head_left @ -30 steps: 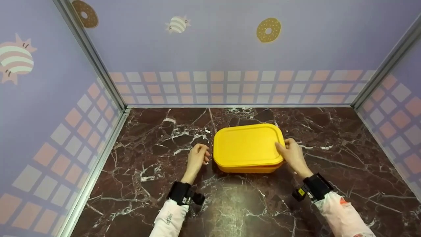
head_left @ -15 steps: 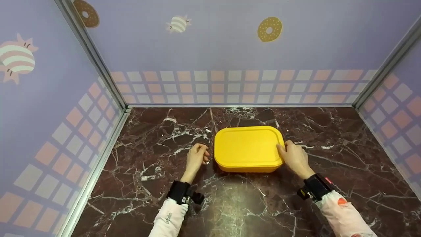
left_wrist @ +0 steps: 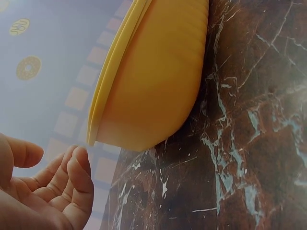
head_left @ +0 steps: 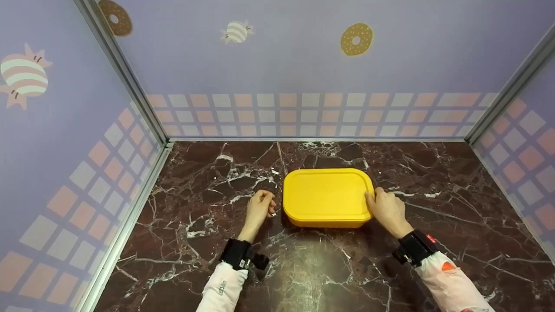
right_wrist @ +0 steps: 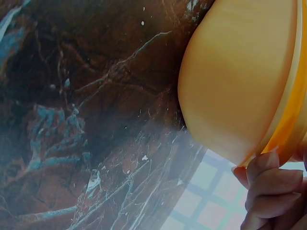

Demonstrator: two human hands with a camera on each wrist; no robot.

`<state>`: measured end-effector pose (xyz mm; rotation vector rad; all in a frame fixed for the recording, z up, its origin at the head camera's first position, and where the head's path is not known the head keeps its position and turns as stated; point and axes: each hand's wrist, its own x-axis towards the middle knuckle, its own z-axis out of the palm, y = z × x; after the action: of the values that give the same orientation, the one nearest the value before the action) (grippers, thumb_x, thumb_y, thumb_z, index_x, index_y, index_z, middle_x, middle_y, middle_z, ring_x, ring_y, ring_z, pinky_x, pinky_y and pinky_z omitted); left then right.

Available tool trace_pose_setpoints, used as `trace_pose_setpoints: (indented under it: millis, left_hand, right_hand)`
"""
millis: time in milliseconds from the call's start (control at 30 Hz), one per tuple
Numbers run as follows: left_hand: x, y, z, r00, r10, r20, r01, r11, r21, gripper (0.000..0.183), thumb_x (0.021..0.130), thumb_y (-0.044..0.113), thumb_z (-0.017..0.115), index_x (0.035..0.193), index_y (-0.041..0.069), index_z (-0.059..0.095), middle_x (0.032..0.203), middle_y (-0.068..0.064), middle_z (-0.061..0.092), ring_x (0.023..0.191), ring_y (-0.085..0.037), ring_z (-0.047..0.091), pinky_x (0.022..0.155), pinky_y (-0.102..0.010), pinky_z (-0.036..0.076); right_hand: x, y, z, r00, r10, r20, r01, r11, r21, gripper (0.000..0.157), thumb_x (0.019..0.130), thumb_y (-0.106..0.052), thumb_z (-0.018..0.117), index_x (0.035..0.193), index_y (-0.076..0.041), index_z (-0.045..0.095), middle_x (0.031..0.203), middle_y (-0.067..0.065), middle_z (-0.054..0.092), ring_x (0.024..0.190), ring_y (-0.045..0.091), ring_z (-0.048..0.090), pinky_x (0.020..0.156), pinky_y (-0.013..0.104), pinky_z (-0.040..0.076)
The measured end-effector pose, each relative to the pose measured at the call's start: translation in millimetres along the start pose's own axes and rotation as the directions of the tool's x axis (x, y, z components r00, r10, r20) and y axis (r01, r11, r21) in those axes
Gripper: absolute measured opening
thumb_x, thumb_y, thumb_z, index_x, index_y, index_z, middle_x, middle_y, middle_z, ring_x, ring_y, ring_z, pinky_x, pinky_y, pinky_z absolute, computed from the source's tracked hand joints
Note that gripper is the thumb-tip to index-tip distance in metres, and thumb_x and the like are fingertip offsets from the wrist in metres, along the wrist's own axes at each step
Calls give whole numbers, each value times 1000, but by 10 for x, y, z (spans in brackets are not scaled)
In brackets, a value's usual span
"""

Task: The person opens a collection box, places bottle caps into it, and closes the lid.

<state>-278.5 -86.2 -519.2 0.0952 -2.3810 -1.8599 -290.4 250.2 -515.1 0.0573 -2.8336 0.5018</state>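
A yellow rectangular food container (head_left: 329,224) with rounded corners stands on the marble-patterned surface, its yellow lid (head_left: 327,190) lying flat over the top. My right hand (head_left: 389,211) pinches the right edge of the lid, thumb on top. In the right wrist view the curled fingers (right_wrist: 273,187) sit under the lid's rim (right_wrist: 290,108). My left hand (head_left: 259,209) rests just left of the container, fingers loosely curled and holding nothing. From the left wrist the container's side (left_wrist: 158,72) shows beyond that hand, with a gap between them. The container's inside is hidden.
Dark red marble-patterned tabletop (head_left: 199,255) with white veins surrounds the container. A lilac back wall (head_left: 295,65) with printed doughnuts and squares rises behind. Similar panels close off the left (head_left: 65,138) and right (head_left: 524,151) sides.
The lid was tilted, with its front right corner off the container; it has come down level. My right hand moved slightly down with it. The left hand stayed in place.
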Motion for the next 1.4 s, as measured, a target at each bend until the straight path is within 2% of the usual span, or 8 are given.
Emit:
trace_pose_setpoints:
  millis: [100,233,333,533,933,1100,1233,1400]
  left_hand:
    - [-11,-14,10,1000,10,18,-11,1000,29,20,92,12,49,96,-6,57,70,-13,60,55,-29,57,45,-29,45]
    - [-36,-42,59,996,19,85,-24,998,58,24,93,18,51,98,-5,57,76,-20,60,53,-23,57,49,-35,48]
    - [-47,-63,96,993,12,117,-20,997,70,26,93,21,53,98,-4,58,78,-22,59,56,-28,58,51,-39,49]
    - [-60,-90,103,994,-14,105,5,996,87,23,93,17,51,95,-4,58,76,-22,59,62,-38,58,51,-40,48]
    - [-76,-132,95,990,-10,139,-5,994,105,24,94,14,49,96,-8,57,75,-20,59,58,-33,58,49,-35,48]
    - [-75,-137,90,990,-21,139,5,994,111,25,95,15,48,96,-8,57,74,-18,60,57,-31,58,51,-37,48]
    - [-70,-138,90,991,-29,133,14,993,114,24,95,15,46,97,-7,57,72,-15,59,58,-32,58,52,-39,48]
    - [-69,-127,103,989,-37,140,22,994,107,25,95,15,46,99,-7,57,73,-16,60,60,-34,58,53,-39,48]
  right_hand:
    - [7,6,-6,1000,7,10,-7,1000,6,33,90,-28,52,80,4,52,63,20,54,55,39,54,46,50,39]
    - [9,11,-14,1000,14,22,-14,1000,9,33,91,-28,52,81,4,53,63,19,54,55,39,54,46,50,39]
    - [9,4,-10,999,20,30,-20,1000,11,33,91,-28,52,82,4,53,63,19,54,54,38,54,47,49,39]
    - [6,3,11,1000,19,24,-19,1000,11,34,90,-29,53,80,3,53,63,18,53,55,38,54,47,49,39]
    - [13,36,54,998,26,55,-25,1000,-12,33,89,-29,54,78,2,53,64,19,54,55,38,54,47,50,39]
    - [27,52,30,996,27,85,-26,1000,-9,35,89,-32,54,80,2,55,62,14,53,54,33,53,47,47,39]
    - [76,83,17,994,28,110,-32,999,35,38,89,-34,55,88,4,58,68,15,57,56,31,55,49,45,41]
    - [229,123,19,982,41,185,-65,990,128,40,91,-32,54,96,7,58,79,17,60,63,27,56,55,41,43]
